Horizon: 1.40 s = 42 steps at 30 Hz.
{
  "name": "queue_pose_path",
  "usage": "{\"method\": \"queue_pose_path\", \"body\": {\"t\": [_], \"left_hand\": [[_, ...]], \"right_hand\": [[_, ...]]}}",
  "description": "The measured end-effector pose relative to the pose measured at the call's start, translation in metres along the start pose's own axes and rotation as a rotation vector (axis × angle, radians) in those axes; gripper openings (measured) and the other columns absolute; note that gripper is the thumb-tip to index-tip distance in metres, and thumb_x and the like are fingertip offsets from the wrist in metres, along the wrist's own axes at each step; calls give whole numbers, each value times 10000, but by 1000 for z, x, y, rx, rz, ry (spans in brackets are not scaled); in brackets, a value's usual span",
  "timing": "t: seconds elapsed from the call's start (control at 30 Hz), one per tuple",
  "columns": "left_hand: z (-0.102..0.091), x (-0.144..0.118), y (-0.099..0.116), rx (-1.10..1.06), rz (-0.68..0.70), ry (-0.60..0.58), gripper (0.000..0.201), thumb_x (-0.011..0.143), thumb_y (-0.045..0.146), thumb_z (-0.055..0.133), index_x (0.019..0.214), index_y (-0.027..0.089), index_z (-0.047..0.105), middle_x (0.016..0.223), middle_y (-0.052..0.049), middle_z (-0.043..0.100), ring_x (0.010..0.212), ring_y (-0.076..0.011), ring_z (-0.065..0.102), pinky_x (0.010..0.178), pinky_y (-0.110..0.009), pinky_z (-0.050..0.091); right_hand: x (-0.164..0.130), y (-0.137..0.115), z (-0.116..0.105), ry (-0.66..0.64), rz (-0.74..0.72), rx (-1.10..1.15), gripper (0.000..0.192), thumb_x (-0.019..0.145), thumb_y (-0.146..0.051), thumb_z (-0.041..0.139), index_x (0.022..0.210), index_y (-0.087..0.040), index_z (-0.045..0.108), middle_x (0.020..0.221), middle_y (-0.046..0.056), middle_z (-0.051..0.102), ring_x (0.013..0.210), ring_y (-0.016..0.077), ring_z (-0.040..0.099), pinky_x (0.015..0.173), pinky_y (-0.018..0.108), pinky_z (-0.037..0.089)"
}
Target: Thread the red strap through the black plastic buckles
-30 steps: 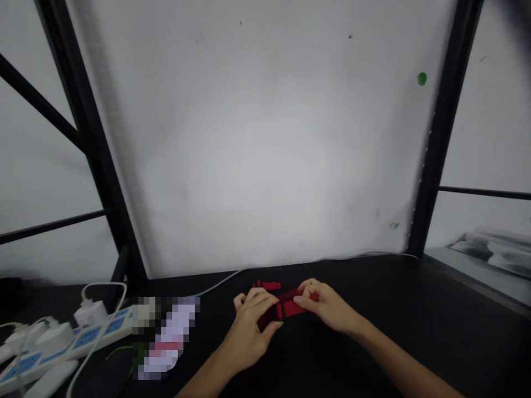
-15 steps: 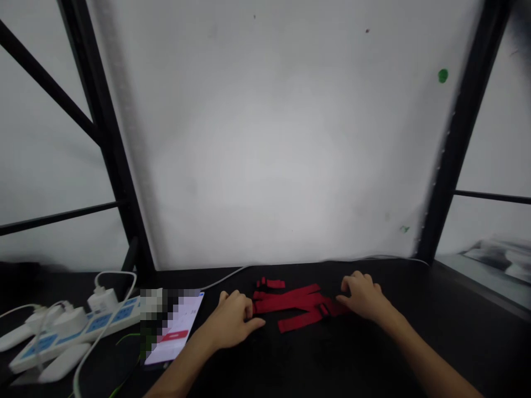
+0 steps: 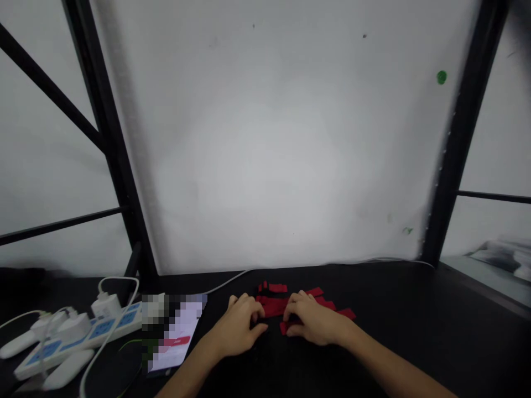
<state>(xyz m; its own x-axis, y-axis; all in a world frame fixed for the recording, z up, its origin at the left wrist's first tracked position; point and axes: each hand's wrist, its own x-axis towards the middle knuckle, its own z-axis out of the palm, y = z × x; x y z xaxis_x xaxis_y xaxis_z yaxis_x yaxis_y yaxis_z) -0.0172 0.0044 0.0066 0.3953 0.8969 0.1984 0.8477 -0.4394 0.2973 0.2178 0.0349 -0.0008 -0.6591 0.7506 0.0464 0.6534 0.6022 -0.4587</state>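
Several red webbing straps lie roughly side by side on the black table, their right ends fanned out. My left hand is at their left end, its curled fingers on the edge of a wide strap and its thumb held a little apart. My right hand lies across the middle of the straps, fingers bent down onto the red webbing and thumb near the lower strap. It hides the black buckle area. A short red strap with a black buckle rests just behind, touched by neither hand.
On the left stand a white power strip with plugged-in chargers and cables, and a phone with a lit, partly blurred screen. A thin white cable runs along the white back panel. Black frame posts rise at both sides.
My right hand has moved left from the straps' right end to their middle, close to my left hand. My left hand stays at the left end. The view has shifted slightly.
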Motion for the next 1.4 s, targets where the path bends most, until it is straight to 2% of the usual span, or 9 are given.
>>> {"method": "queue_pose_path", "body": {"t": [0.1,0.27,0.4,0.57,0.77,0.97,1.07,1.27,1.4], "left_hand": [[-4,-4,-4,-78,74,-66,268,757,246,691,1025,264,675,968,-31,660,964,-253,561,897,-410,337],[1,-3,0,-87,24,-98,130,776,225,658,906,223,662,947,-32,659,966,-250,566,946,-447,326],[7,1,11,1,-26,-28,85,808,272,611,829,194,637,856,-37,670,899,-250,585,880,-419,365],[15,7,20,28,-126,16,203,803,382,609,728,195,622,800,-55,683,880,-282,604,881,-450,359],[20,7,21,-5,-271,6,100,741,292,628,758,194,637,831,-73,709,837,-283,649,839,-438,397],[18,7,17,-90,-299,-54,52,716,244,628,690,211,658,648,-9,691,692,-229,660,661,-309,430],[15,8,16,-101,-294,-35,50,731,236,624,712,210,662,668,-4,697,686,-208,659,630,-279,421],[14,6,24,-4,-383,69,287,764,474,629,711,192,624,753,-104,691,755,-302,673,650,-355,420],[22,5,26,-9,-402,69,197,713,376,685,699,194,612,784,-114,692,765,-315,668,647,-364,416]], "right_hand": [[-4,3,1,38,-12,54,204,818,-244,693,1017,-250,654,1100,51,635,1116,264,539,1096,522,238],[-8,2,-2,81,-14,74,136,835,-175,632,945,-245,673,892,8,704,930,212,609,1011,434,317],[-11,0,-6,134,-20,64,154,838,-186,612,948,-245,701,893,18,722,924,222,608,964,394,345],[-12,2,-5,149,-63,-2,142,852,-195,594,905,-247,714,908,19,729,941,226,604,999,430,311],[-11,7,-2,125,-8,-8,105,864,-245,609,921,-244,698,1042,44,655,1053,245,545,1034,500,271],[-13,4,-8,175,-35,16,68,887,-235,590,898,-234,657,1049,27,614,1009,209,527,994,444,319],[-14,3,-10,192,-50,24,59,894,-232,582,889,-230,640,1022,22,626,984,204,528,981,437,324],[-17,0,-9,207,-56,30,54,883,-218,585,881,-224,638,1018,21,632,988,208,521,983,437,317],[-21,-3,-4,203,-28,27,73,880,-220,583,890,-236,654,1034,22,621,1019,218,511,1011,457,292]]}}
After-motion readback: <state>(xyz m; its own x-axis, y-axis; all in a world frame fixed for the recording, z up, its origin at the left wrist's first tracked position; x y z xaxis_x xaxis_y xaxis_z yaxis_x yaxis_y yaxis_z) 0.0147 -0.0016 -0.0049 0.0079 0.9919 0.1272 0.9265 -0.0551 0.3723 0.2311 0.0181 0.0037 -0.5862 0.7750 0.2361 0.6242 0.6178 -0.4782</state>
